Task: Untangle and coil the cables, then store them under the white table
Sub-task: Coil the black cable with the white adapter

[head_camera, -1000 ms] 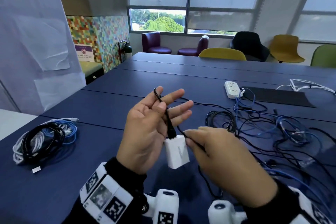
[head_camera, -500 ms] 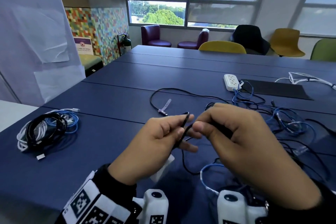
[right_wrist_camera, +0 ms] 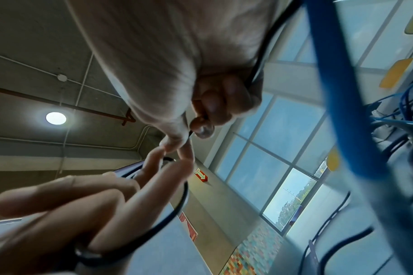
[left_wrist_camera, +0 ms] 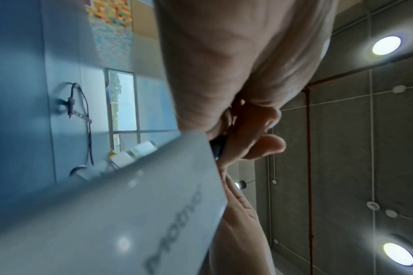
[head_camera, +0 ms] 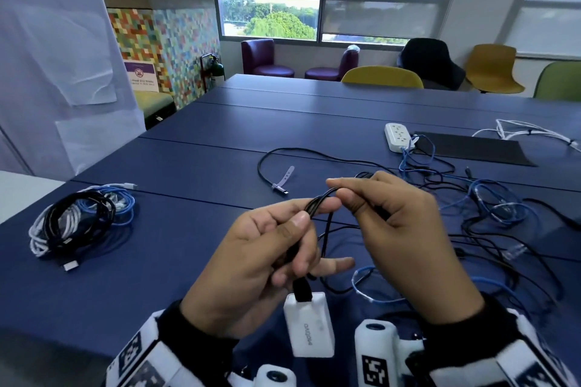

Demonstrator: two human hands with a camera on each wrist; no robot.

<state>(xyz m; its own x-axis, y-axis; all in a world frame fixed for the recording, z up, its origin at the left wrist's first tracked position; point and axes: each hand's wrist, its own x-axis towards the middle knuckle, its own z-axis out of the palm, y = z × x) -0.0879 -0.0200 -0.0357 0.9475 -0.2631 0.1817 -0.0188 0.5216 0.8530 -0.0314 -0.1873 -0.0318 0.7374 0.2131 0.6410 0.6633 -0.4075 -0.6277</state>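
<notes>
Black, white and blue coiled cables (head_camera: 78,220) lie well left of the left hand (head_camera: 251,264); left hand grips folded loops of black cable (head_camera: 317,203), white charger (head_camera: 309,325) hanging just beneath it; right hand (head_camera: 396,229) pinches the same cable beside it; tangled cables (head_camera: 503,217) spread right of it on the blue table (head_camera: 188,166).

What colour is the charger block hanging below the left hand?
White, with a black cable plugged in; the charger block shows best in the head view.
</notes>
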